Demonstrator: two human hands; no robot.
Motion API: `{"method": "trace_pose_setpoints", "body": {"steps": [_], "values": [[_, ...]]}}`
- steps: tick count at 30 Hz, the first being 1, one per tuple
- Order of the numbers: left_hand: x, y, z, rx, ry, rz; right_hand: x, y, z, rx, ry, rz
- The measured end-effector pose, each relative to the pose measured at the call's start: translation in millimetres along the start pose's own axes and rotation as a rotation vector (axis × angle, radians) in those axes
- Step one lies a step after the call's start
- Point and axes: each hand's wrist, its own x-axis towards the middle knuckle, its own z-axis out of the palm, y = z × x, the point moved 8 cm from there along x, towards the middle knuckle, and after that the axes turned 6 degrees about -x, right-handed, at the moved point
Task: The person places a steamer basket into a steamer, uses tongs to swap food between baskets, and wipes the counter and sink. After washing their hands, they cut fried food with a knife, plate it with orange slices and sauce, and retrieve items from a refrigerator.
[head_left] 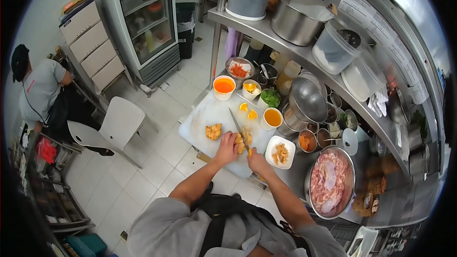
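Observation:
My right hand [258,162] grips the yellow handle of a kitchen knife [236,121], whose blade points away over the white cutting board [191,124]. With curled fingers, my left hand [227,148] holds a golden piece of what looks like fried chicken [240,143] against the board, beside the blade. Cut bits [246,134] lie on the blade's far side. To the left sits a whole fried piece [213,132]. A white square bowl [273,160] with cut fried strips stands to the right of my right hand. Two orange wedges [252,114] rest toward the board's back.
Cups of orange sauce [223,85] and yellow-orange liquid [273,118] stand at the board's back and right. A steel bowl of raw meat [328,181] is at right. A steel shelf [285,44] overhangs the counter. A co-worker [43,85] is far left, near a white chair [121,119].

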Motion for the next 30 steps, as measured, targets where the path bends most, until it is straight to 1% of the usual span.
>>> {"method": "trace_pose_setpoints", "body": {"steps": [1, 2, 3, 4, 5, 6, 7, 10, 13, 15, 16, 18, 20, 21, 23, 25, 27, 28, 30], "values": [[1, -5, -1, 0.027, 0.014, -0.008, -9, 1, -7, -0.007, -0.042, 0.007], [-6, -6, -1, 0.047, 0.018, -0.037, -22, 8, -7, -0.024, 0.048, -0.066], [-12, -12, 4, 0.006, -0.021, -0.037, -34, 26, 2, -0.056, 0.054, -0.025], [-16, -18, 8, -0.042, -0.069, -0.052, -52, 27, -3, -0.038, 0.081, 0.027], [-19, -15, 7, -0.006, -0.034, -0.011, -66, 25, -6, -0.045, 0.103, 0.020], [-18, -9, 4, -0.018, -0.028, -0.039, -75, 19, -10, -0.001, 0.125, 0.034], [-10, -5, -2, -0.095, -0.048, -0.096, -84, 7, -20, -0.006, 0.130, 0.068], [-11, -8, -2, -0.083, -0.015, -0.104, -93, -2, -13, -0.015, 0.137, 0.076], [-11, -9, -3, -0.090, -0.004, -0.104, -96, -7, -7, 0.062, 0.087, 0.092], [-12, -10, -2, -0.096, -0.009, -0.116, -93, -5, 2, 0.057, -0.027, 0.117], [-11, -9, -1, -0.073, -0.019, -0.124, -94, -6, -5, 0.056, -0.032, 0.118], [-8, -10, -1, -0.047, -0.023, -0.140, -100, -6, -26, -0.066, -0.124, 0.176], [-9, -16, 4, -0.081, -0.068, -0.195, -100, -9, -38, -0.078, -0.174, 0.175], [-9, -16, 5, -0.081, -0.069, -0.197, -99, -8, -40, -0.090, -0.215, 0.175], [-10, -17, 4, -0.050, -0.024, -0.154, -82, 5, -15, -0.079, -0.192, 0.139], [-10, -17, 4, -0.030, -0.020, -0.147, -50, 6, 7, 0.009, -0.038, 0.062], [-11, -16, 5, -0.014, -0.020, -0.137, -8, -1, 27, 0.049, 0.060, 0.047], [-10, -16, 4, -0.027, -0.011, -0.132, 4, -1, 19, 0.048, 0.061, 0.046], [-18, -13, 3, -0.037, -0.017, -0.128, 11, -10, 1, -0.021, 0.081, -0.026]]}}
